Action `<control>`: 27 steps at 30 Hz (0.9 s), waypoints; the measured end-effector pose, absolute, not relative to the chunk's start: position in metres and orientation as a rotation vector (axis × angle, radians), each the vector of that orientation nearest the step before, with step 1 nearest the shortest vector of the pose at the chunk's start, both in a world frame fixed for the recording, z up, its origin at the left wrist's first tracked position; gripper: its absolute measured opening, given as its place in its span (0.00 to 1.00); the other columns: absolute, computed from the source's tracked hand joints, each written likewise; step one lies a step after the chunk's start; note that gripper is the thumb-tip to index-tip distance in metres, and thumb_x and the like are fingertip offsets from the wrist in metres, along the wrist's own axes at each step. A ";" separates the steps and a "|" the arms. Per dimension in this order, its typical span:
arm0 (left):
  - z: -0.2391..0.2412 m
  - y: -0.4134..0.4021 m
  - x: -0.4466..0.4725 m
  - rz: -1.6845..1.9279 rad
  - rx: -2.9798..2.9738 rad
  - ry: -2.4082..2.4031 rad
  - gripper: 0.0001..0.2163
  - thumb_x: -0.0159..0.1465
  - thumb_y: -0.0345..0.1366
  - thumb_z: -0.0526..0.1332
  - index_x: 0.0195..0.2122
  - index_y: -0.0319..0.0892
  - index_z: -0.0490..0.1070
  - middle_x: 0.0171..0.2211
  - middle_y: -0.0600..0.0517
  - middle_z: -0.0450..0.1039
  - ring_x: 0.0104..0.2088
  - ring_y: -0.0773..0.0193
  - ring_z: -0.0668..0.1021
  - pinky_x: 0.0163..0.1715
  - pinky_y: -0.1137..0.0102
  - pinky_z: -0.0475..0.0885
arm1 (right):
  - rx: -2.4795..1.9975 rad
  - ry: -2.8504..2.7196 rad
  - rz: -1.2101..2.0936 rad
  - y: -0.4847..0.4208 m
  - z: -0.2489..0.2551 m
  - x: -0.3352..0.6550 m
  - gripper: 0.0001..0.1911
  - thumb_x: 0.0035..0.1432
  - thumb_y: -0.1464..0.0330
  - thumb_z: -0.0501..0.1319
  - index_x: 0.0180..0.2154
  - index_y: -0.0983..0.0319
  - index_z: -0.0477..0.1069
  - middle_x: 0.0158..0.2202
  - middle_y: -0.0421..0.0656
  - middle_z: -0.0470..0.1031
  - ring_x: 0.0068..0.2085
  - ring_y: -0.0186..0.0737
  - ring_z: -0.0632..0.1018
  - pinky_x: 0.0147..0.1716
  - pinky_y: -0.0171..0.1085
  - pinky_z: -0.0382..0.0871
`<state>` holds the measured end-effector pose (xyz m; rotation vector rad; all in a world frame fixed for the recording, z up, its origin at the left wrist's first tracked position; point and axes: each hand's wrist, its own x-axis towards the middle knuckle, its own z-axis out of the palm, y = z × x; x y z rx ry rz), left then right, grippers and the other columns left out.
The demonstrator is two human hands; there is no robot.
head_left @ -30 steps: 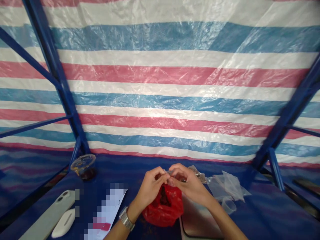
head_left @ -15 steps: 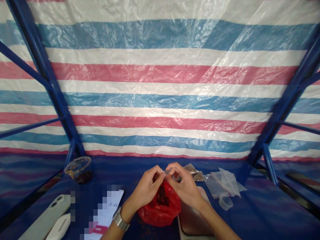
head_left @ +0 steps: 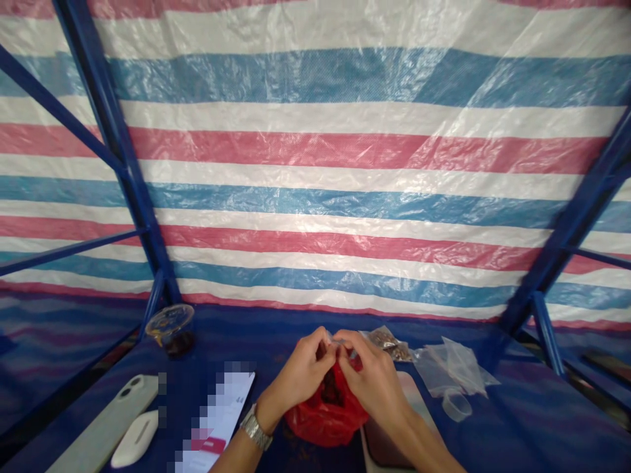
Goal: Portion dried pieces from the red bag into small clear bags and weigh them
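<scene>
My left hand [head_left: 304,371] and my right hand [head_left: 371,378] meet fingertip to fingertip above a red plastic bag [head_left: 325,415] with dark contents. Both pinch a small clear plastic pouch [head_left: 339,343] between thumb and fingers. A metal watch [head_left: 255,430] sits on my left wrist. Under my right forearm lies a flat pale tray or scale [head_left: 394,437], partly hidden.
On the blue table [head_left: 517,420] are a filled small pouch [head_left: 387,341], loose clear bags [head_left: 453,374], a small clear cup [head_left: 456,406], a lidded cup with dark liquid [head_left: 170,326], a phone [head_left: 111,420], a white oval device [head_left: 135,439] and a blurred paper [head_left: 217,420]. Blue frame bars and a striped tarp stand behind.
My hands keep their pinch on the pouch and have dropped slightly toward the red bag. The view has shifted a little.
</scene>
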<state>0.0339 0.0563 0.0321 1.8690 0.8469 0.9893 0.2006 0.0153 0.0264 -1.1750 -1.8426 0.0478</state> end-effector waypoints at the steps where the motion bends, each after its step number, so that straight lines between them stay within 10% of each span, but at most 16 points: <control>1: 0.033 0.056 0.034 0.987 1.857 0.855 0.13 0.70 0.43 0.56 0.30 0.43 0.63 0.26 0.58 0.64 0.28 0.68 0.65 0.31 0.72 0.61 | -1.179 -1.847 0.053 0.014 0.026 0.200 0.13 0.66 0.73 0.55 0.48 0.56 0.73 0.42 0.43 0.83 0.39 0.43 0.84 0.39 0.38 0.76; 11: 0.035 0.051 0.035 1.041 1.748 0.782 0.15 0.70 0.49 0.58 0.35 0.41 0.71 0.28 0.54 0.71 0.29 0.66 0.70 0.32 0.72 0.64 | -1.137 -1.731 0.467 0.017 0.032 0.206 0.19 0.67 0.67 0.57 0.58 0.57 0.68 0.36 0.41 0.78 0.29 0.37 0.81 0.30 0.33 0.77; 27: 0.038 0.052 0.030 1.059 1.929 1.003 0.09 0.64 0.35 0.59 0.27 0.43 0.63 0.24 0.58 0.65 0.27 0.68 0.67 0.29 0.73 0.60 | -1.243 -1.695 0.140 0.019 0.035 0.209 0.16 0.63 0.71 0.58 0.52 0.57 0.73 0.32 0.39 0.79 0.31 0.40 0.80 0.36 0.37 0.75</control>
